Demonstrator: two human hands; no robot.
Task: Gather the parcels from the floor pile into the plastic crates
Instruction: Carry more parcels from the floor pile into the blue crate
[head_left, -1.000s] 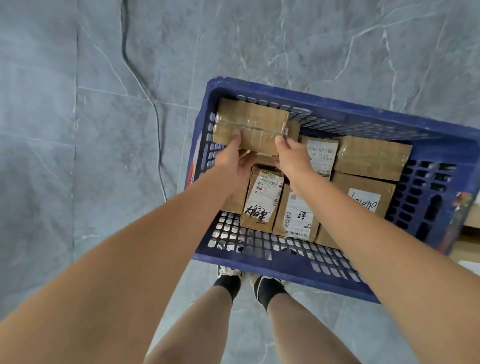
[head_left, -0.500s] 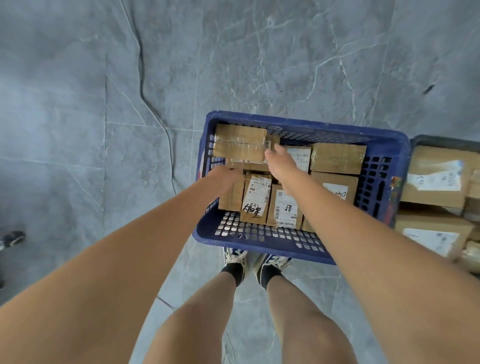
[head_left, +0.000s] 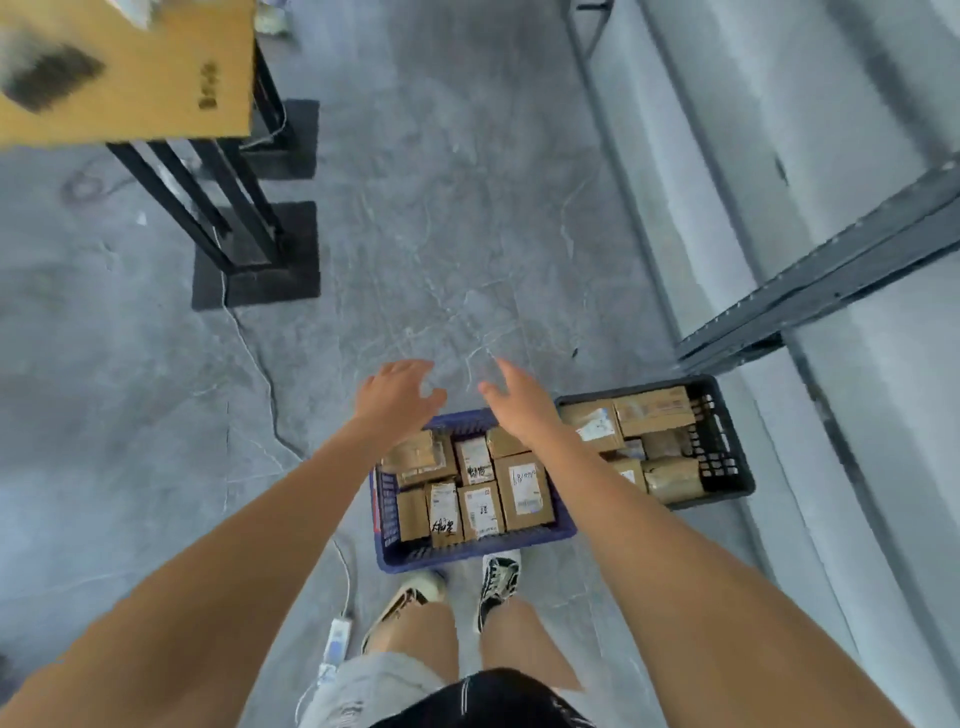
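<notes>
Floor (head_left: 467, 234) is grey marbled tile w/ pale veins, fills most of the frame. Upper left there's a big cardboard box (head_left: 130, 73), blurry, sitting on a black metal stand (head_left: 234, 208) w/ square black base plates on the floor; box is cut off by the top and left edges, so can't read the print on it. A thin white cable (head_left: 260, 374) runs from the stand's base down across the tiles to a white power strip (head_left: 335, 636) at lower centre, partly behind the left arm. Right side: pale wall or ledge and a grey metal shelf rail (head_left: 831, 280) going diagonally out of frame, can't tell what it belongs to.

Blue crate (head_left: 467, 556) sits on the floor at lower centre, just above the shoes (head_left: 498, 577), packed w/ brown parcels (head_left: 524, 493), most w/ white labels, handwriting too small to read. Black crate (head_left: 727, 457) is right beside it on the right, also holding parcels, some look wrapped in clear tape. The right forearm covers the spot where the two crates meet, so can't say if they touch.

Both hands are up above the blue crate's far rim, over bare floor, holding nothing. Left hand (head_left: 397, 397) fingers loosely spread, slightly bent. Right hand (head_left: 519, 402) fingers relaxed and apart too. Motion blur on both.

Bottom edge: bare legs, grey shorts, black top, all cut off.
</notes>
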